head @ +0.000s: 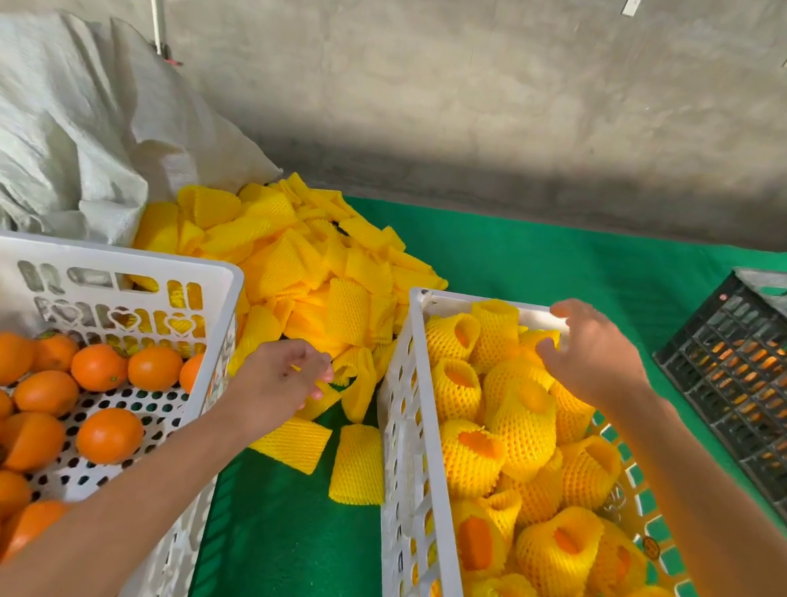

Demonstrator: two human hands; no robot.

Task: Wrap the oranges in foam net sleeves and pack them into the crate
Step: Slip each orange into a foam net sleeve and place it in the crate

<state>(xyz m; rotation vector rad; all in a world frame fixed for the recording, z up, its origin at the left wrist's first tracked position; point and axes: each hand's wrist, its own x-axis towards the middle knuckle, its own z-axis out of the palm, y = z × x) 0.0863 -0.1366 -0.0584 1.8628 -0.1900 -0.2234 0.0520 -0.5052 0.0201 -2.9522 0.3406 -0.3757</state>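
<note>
Green matting under a bare concrete wall keeps everything within reach: the left hand [282, 376] pinches a foam sleeve [322, 398] from the yellow pile [314, 259] beside the bare oranges [99, 366], while the right hand [590, 357] hovers loose-fingered and empty over wrapped oranges [524, 424] in the packing crate [411, 457].

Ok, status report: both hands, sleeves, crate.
Left hand fingers pinching a foam sleeve at the pile's edge. Right hand open over wrapped oranges in right crate. Nothing in the way.
</note>
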